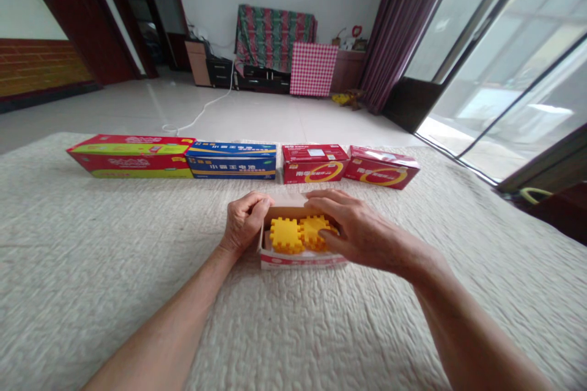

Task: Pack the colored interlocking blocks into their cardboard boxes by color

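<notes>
In front of me an opened cardboard box, white with red on its front, sits on the quilted cover. Two yellow interlocking toy blocks with notched edges lie side by side inside it. My left hand is closed at the box's back left corner, its fingers curled on the raised edge. Over the right end reaches my right hand, fingers stretched toward the pale back flap. Its thumb is apart from the fingers and lies over the right-hand block, partly hiding it.
Behind the box stands a row of closed boxes: a long red and green one, a blue one and two red ones. The cover's far edge meets a tiled floor. Glass doors are at right.
</notes>
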### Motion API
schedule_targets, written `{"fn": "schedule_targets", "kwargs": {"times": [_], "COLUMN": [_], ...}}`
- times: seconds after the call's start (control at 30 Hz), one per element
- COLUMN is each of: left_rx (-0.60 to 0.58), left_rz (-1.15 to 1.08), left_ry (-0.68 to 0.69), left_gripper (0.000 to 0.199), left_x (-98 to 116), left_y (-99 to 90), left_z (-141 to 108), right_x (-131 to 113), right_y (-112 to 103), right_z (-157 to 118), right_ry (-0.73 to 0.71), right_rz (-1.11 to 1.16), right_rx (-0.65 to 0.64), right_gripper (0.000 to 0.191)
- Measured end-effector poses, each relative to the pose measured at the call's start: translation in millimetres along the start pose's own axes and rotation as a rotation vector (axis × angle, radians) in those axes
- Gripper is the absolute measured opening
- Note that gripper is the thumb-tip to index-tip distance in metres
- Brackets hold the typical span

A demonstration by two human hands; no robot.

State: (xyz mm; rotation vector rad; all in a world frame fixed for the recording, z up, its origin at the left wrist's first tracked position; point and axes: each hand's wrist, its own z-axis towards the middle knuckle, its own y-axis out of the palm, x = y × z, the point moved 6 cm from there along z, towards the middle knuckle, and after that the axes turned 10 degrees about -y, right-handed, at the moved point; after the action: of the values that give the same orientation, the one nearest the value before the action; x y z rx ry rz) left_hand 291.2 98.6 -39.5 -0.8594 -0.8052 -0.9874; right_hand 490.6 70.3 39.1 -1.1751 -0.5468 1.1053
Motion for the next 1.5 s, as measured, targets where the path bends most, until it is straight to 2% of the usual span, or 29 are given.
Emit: {"fn": "schedule_targets", "kwargs": {"times": [0.1,0.23,0.37,0.43,0.5,0.6,0.67,0.77,0.9,0.97,1.27,1.5], "left_rx": [0.002,0.016,0.193,0.284,0.336,0.338,0.317,0.301,0.314,0.325,0.4,0.361], "left_rz": [0.0,0.005,0.076,0.08,-0.007,-0.206,-0.273,-0.358,-0.474,-0.504,-0.451,-0.368], "left_ry": [0.002,0.04,0.063,-0.031,-0.223,-0.48,-0.547,-0.593,-0.606,-0.61,-0.58,-0.495], "left_gripper": [0.022,0.023,0.026,0.027,0.029,0.026,0.025,0.03,0.051,0.053,0.038,0.035], "left_x": [0,4,6,0,-12,-24,-21,-10,6,14,30,33], "left_y": [-0.3,-0.8,-12.7,-21.6,-30.2,-36.8,-38.3,-37.8,-39.1,-44.3,-88.9,-88.7], "left_z": [0,-1,-1,-1,-2,-10,-17,-29,-42,-48,-83,-97], "right_x": [4,14,25,31,35,33,33,33,25,16,-47,-82], "right_y": [-14,-40,-54,-48,-34,-5,12,28,29,28,46,55], "right_z": [0,-8,-31,-49,-64,-78,-82,-81,-78,-77,-65,-62], "right_ry": [0.005,0.088,0.224,0.355,0.494,0.641,0.734,0.835,0.867,0.877,0.777,0.708], "right_rz": [-0.075,-0.131,-0.089,0.014,0.139,0.241,0.292,0.347,0.335,0.335,0.458,0.546], "right_rx": [0.178,0.482,0.734,0.837,0.901,0.941,0.945,0.893,0.862,0.869,0.908,0.922], "right_gripper": [0.039,0.032,0.028,0.029,0.035,0.053,0.063,0.06,0.052,0.049,0.045,0.045]}}
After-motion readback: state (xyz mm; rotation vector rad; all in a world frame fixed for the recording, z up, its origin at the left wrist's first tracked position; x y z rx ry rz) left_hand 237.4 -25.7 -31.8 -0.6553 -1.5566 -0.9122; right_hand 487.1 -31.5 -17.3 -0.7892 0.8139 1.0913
